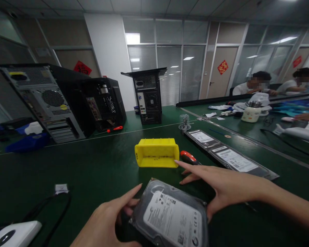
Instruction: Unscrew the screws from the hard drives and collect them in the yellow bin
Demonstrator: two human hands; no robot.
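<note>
A hard drive (170, 214) in a clear anti-static bag is held low in front of me, label up. My left hand (110, 219) grips its left edge, index finger stretched along the top corner. My right hand (216, 187) rests at its right edge with the thumb against the drive, and its fingers are spread and reach toward a red-handled screwdriver (188, 157). A yellow plastic bin (157, 152) stands just beyond the drive on the green table (92, 168).
Three open computer towers (51, 99) (106, 103) (148, 96) stand at the back. Two bagged drives (221, 151) lie to the right. A white device (14, 235) and black cable (48, 206) lie at the near left. People sit at the far right.
</note>
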